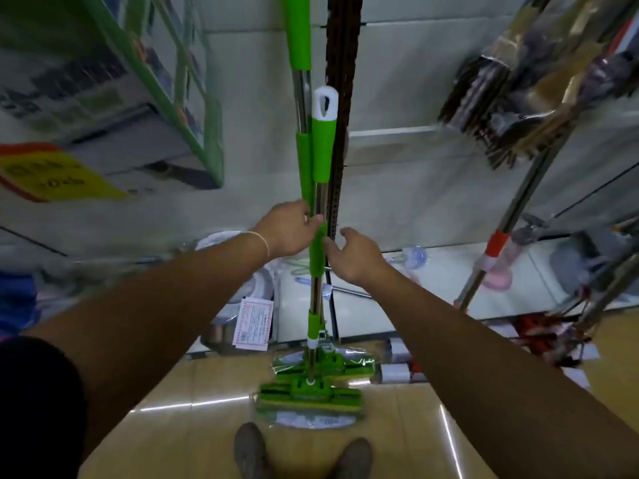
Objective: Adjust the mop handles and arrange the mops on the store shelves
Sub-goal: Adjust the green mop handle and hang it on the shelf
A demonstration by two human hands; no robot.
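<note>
Two green mops stand upright side by side against the dark slotted shelf post (340, 98). The nearer mop (323, 153) has a white hanging cap and a green grip; its flat green head (309, 397) rests on the floor. Behind it, the taller mop (298, 32) rises past the top of the frame, with its head (325, 366) just behind the first. My left hand (287, 229) grips the handles at mid-height. My right hand (356, 254) is beside the lower green sleeve (317, 254), fingers loosely spread, thumb touching it.
Green-framed boxes (114, 81) and a yellow price sign (52, 174) fill the left shelf. Brooms (511, 98) and another mop with a red-orange collar (498, 243) lean at the right. Packaged goods with a paper tag (252, 323) lie on the low shelf. My shoes (301, 458) stand on the tan floor.
</note>
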